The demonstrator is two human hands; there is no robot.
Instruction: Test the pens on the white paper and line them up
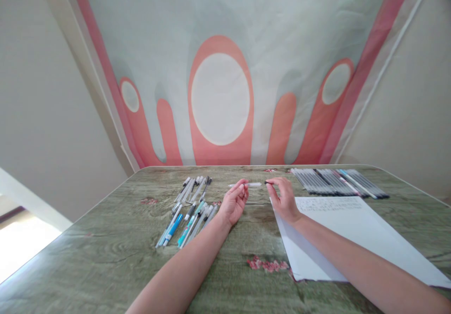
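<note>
Near the middle of the table, my left hand (237,202) is closed in a pinch around a slim pen (253,184) with a clear, whitish barrel. The pen lies sideways, its open end pointing right. Just off that end, my right hand (283,198) pinches a small black pen cap (267,182) between thumb and fingertips. A short gap separates cap and pen. Beneath my right wrist is the left edge of a white sheet of paper (345,239) with several faint lines of writing at its top.
Loose pens (192,189) lie at the left, with a mixed group beside my left forearm that includes a blue marker (173,229). Back right, a row of pens (338,182) lies side by side. The wood-patterned table (105,248) ends at a far edge before a pink and grey backdrop (221,157).
</note>
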